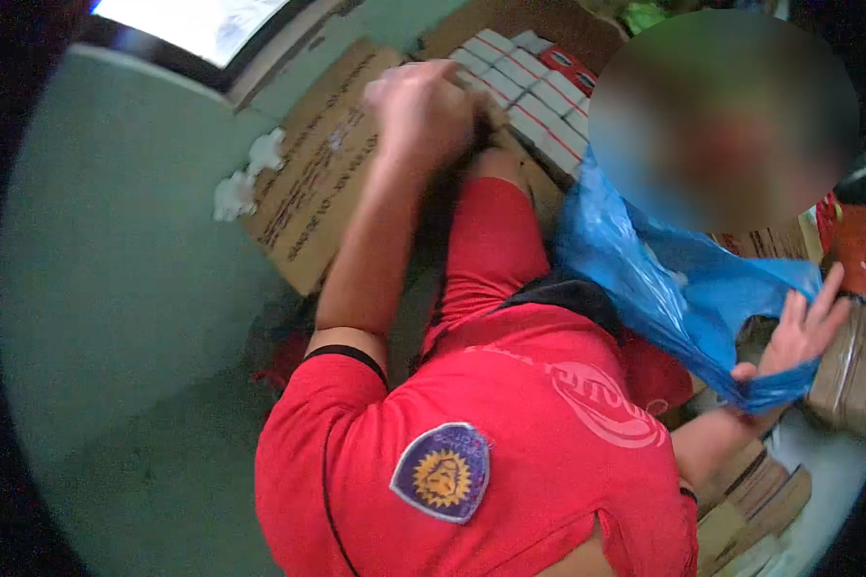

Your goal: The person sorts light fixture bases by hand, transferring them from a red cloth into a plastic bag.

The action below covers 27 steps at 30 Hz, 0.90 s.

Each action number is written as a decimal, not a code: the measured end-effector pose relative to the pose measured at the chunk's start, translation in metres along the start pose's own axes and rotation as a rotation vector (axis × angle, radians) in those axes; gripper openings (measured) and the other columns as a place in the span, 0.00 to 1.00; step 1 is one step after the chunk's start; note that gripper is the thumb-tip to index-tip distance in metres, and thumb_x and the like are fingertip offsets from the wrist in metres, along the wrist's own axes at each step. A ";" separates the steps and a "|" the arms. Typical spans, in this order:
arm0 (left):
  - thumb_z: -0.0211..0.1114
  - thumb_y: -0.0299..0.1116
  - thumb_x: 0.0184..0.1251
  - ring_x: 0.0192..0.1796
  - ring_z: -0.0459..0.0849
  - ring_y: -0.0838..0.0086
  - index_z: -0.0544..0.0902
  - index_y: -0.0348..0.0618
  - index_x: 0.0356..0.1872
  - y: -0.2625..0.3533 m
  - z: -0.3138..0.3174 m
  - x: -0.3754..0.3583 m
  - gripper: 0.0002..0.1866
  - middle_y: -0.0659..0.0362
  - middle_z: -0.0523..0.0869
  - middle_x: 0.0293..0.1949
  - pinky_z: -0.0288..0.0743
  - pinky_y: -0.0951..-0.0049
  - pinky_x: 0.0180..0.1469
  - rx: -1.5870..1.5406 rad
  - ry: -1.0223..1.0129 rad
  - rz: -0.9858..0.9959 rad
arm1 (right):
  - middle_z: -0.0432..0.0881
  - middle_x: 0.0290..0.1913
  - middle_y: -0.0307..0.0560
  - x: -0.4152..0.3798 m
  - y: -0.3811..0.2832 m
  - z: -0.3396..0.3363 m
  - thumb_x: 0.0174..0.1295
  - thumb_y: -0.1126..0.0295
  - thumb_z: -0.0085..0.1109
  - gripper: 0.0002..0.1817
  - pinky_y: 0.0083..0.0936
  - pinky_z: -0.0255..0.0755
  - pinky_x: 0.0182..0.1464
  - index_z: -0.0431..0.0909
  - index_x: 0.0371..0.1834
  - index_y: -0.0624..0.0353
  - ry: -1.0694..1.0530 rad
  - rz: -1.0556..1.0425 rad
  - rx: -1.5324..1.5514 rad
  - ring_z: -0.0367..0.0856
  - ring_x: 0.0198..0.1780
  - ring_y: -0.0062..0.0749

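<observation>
My left hand (423, 111) is over the flap of an open cardboard box (332, 159), fingers curled and slightly smeared. What they grip, if anything, is hidden. Beside it, several white packs with red stripes (529, 91) lie in rows in the box, along with a red pack (568, 67). A blue plastic bag (645, 279) hangs at my right, one loop of it stretched around my right wrist. The fingers of my right hand (799, 337) are spread above that loop, and the bag's mouth sags toward my lap.
A green wall (115, 269) runs along the left, below a bright window (183, 24). Stacked cardboard (755, 505) lies at lower right, and more brown bundles (847, 375) stand beyond my right hand. A round blurred patch covers the upper right.
</observation>
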State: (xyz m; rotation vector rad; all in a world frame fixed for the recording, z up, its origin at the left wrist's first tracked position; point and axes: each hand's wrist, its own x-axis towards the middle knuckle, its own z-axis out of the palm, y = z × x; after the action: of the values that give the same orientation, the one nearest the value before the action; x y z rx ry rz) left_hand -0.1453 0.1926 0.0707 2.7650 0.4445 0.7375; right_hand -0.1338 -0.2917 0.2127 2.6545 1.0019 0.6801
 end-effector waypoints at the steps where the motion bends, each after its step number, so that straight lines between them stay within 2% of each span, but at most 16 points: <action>1: 0.73 0.57 0.55 0.54 0.86 0.61 0.87 0.58 0.55 -0.041 -0.024 -0.001 0.27 0.57 0.88 0.53 0.76 0.61 0.59 0.262 -0.046 -0.155 | 0.48 0.80 0.70 0.000 0.003 0.004 0.32 0.04 0.15 0.80 0.65 0.46 0.72 0.68 0.63 0.74 0.002 0.002 0.015 0.54 0.70 0.81; 2: 0.69 0.62 0.58 0.58 0.85 0.65 0.84 0.63 0.59 -0.095 -0.032 -0.008 0.29 0.59 0.87 0.56 0.76 0.60 0.61 0.411 -0.050 -0.334 | 0.47 0.80 0.72 0.001 0.007 0.006 0.28 0.02 0.18 0.80 0.67 0.46 0.71 0.67 0.63 0.71 0.004 0.008 0.025 0.56 0.68 0.84; 3: 0.66 0.63 0.60 0.66 0.78 0.59 0.79 0.67 0.66 -0.156 -0.042 -0.018 0.33 0.55 0.81 0.65 0.68 0.46 0.63 0.439 -0.170 -0.477 | 0.47 0.80 0.72 0.000 0.005 0.006 0.27 0.02 0.18 0.81 0.64 0.48 0.71 0.67 0.65 0.71 0.041 0.004 0.046 0.57 0.67 0.81; 4: 0.67 0.67 0.58 0.67 0.76 0.52 0.73 0.66 0.70 -0.185 -0.068 -0.029 0.40 0.54 0.77 0.69 0.62 0.37 0.68 0.500 -0.235 -0.779 | 0.47 0.80 0.71 -0.001 0.003 0.006 0.27 0.02 0.18 0.82 0.61 0.49 0.71 0.66 0.66 0.72 0.079 -0.001 0.068 0.58 0.66 0.78; 6: 0.69 0.70 0.53 0.70 0.71 0.46 0.71 0.62 0.72 -0.331 -0.057 -0.081 0.46 0.53 0.74 0.71 0.59 0.31 0.69 0.499 -0.101 -0.751 | 0.47 0.80 0.70 -0.002 -0.003 0.016 0.27 0.02 0.22 0.83 0.56 0.49 0.72 0.62 0.69 0.73 0.127 0.085 0.285 0.60 0.67 0.72; 8: 0.73 0.70 0.46 0.70 0.73 0.49 0.71 0.57 0.71 -0.334 -0.083 -0.102 0.51 0.52 0.77 0.69 0.65 0.37 0.68 0.606 -0.136 -0.880 | 0.47 0.81 0.67 0.000 -0.008 0.012 0.29 0.02 0.29 0.84 0.49 0.49 0.74 0.57 0.74 0.73 0.094 0.142 0.394 0.61 0.67 0.64; 9: 0.74 0.68 0.44 0.69 0.75 0.50 0.71 0.56 0.71 -0.341 -0.091 -0.104 0.51 0.51 0.78 0.67 0.67 0.40 0.68 0.532 -0.181 -0.890 | 0.47 0.81 0.67 0.002 -0.006 0.014 0.29 0.03 0.31 0.84 0.49 0.48 0.74 0.55 0.75 0.74 0.101 0.132 0.416 0.60 0.68 0.63; 12: 0.78 0.63 0.40 0.65 0.80 0.53 0.72 0.53 0.70 -0.370 -0.101 -0.123 0.52 0.51 0.82 0.63 0.72 0.48 0.66 0.387 -0.283 -0.888 | 0.42 0.82 0.62 -0.002 0.013 0.015 0.25 0.09 0.52 0.88 0.47 0.46 0.79 0.36 0.76 0.76 0.072 0.159 0.627 0.54 0.76 0.55; 14: 0.82 0.58 0.37 0.62 0.83 0.56 0.73 0.52 0.68 -0.412 -0.089 -0.134 0.51 0.51 0.83 0.61 0.75 0.53 0.64 0.397 -0.301 -0.830 | 0.41 0.83 0.61 0.002 0.004 0.020 0.24 0.09 0.52 0.88 0.48 0.46 0.79 0.37 0.76 0.76 0.155 0.212 0.751 0.52 0.78 0.56; 15: 0.83 0.55 0.37 0.62 0.83 0.55 0.73 0.52 0.68 -0.405 -0.092 -0.129 0.51 0.50 0.83 0.61 0.76 0.53 0.63 0.359 -0.320 -0.881 | 0.43 0.82 0.63 0.008 -0.011 0.027 0.25 0.06 0.42 0.86 0.48 0.47 0.77 0.46 0.76 0.75 0.254 0.246 0.778 0.53 0.76 0.60; 17: 0.85 0.49 0.36 0.61 0.83 0.53 0.74 0.51 0.67 -0.372 -0.105 -0.113 0.50 0.48 0.83 0.61 0.78 0.53 0.61 0.283 -0.361 -0.978 | 0.45 0.82 0.66 0.011 -0.016 0.026 0.26 0.02 0.31 0.85 0.51 0.49 0.75 0.56 0.74 0.74 0.272 0.243 0.690 0.54 0.74 0.67; 20: 0.85 0.45 0.36 0.58 0.85 0.55 0.75 0.49 0.63 -0.371 -0.110 -0.110 0.46 0.47 0.84 0.58 0.80 0.56 0.59 0.114 -0.130 -0.850 | 0.45 0.82 0.68 0.005 0.004 0.017 0.27 0.02 0.28 0.83 0.59 0.50 0.73 0.61 0.70 0.75 0.103 0.142 0.411 0.53 0.74 0.74; 23: 0.83 0.35 0.45 0.51 0.87 0.65 0.77 0.46 0.58 -0.201 -0.145 -0.050 0.35 0.50 0.85 0.55 0.82 0.65 0.54 -0.255 -0.100 -0.630 | 0.45 0.81 0.69 0.001 0.012 0.021 0.33 0.04 0.20 0.79 0.67 0.47 0.73 0.66 0.65 0.73 0.093 0.006 0.197 0.52 0.73 0.80; 24: 0.82 0.32 0.48 0.48 0.87 0.69 0.78 0.45 0.56 -0.147 -0.140 -0.036 0.31 0.52 0.85 0.54 0.82 0.69 0.52 -0.464 -0.133 -0.582 | 0.44 0.82 0.69 0.001 0.013 0.022 0.33 0.09 0.30 0.74 0.65 0.45 0.74 0.61 0.68 0.70 0.088 -0.010 0.162 0.50 0.75 0.77; 25: 0.81 0.30 0.50 0.47 0.87 0.70 0.79 0.46 0.55 -0.091 -0.136 -0.024 0.30 0.54 0.86 0.52 0.83 0.71 0.50 -0.463 -0.156 -0.423 | 0.42 0.82 0.69 0.004 0.007 0.025 0.33 0.14 0.40 0.71 0.62 0.44 0.75 0.55 0.71 0.67 0.089 0.011 0.230 0.49 0.76 0.75; 27: 0.81 0.28 0.50 0.45 0.87 0.72 0.79 0.46 0.55 0.000 -0.112 -0.004 0.29 0.57 0.87 0.46 0.83 0.71 0.48 -0.580 -0.195 -0.114 | 0.38 0.83 0.68 0.006 0.002 0.030 0.34 0.24 0.61 0.72 0.58 0.42 0.77 0.43 0.78 0.60 0.125 0.111 0.579 0.45 0.79 0.69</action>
State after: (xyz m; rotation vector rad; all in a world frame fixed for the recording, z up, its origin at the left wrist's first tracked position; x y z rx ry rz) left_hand -0.2063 0.2091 0.1635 2.2169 0.2870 0.4682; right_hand -0.1141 -0.2906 0.1889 3.2159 1.2481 0.6644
